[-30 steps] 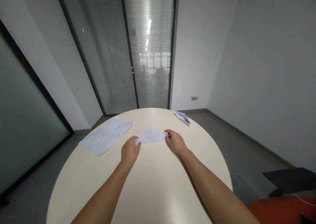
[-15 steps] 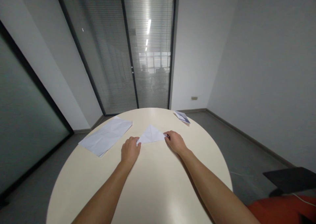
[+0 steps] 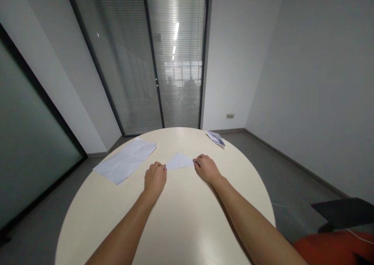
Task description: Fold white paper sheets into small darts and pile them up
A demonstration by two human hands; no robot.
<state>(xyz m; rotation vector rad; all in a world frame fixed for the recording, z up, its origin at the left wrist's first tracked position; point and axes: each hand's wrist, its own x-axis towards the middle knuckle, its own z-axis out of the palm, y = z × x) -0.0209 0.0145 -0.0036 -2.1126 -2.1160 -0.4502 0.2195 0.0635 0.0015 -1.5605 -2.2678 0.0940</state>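
a white paper triangle (image 3: 179, 161) is stretched between the person's two hands, over the far half of the round, pale desk (image 3: 181, 222), about midway between its left and right edges. its peak points toward the far edge and its long side faces the near edge; a crease runs down from the peak. whether it lies fully flat on the desk is hard to tell.

the left hand (image 3: 155, 180) is closed on the triangle's left corner, fingers curled and the tips partly hidden. the right hand (image 3: 207, 168) pinches the right corner between thumb and fingers. both forearms reach in from the near edge.

larger white sheets (image 3: 127, 159), creased, lie by the far left edge of the desk, just beyond the left hand and apart from the triangle. a small folded piece (image 3: 216, 137), white with grey-blue parts, rests at the far right edge, beyond the right hand.

past the far edge stands a dark-framed glass partition (image 3: 134, 70) with blinds. off the right edge, low down, are a red seat (image 3: 330, 247) and a black panel (image 3: 346, 212).
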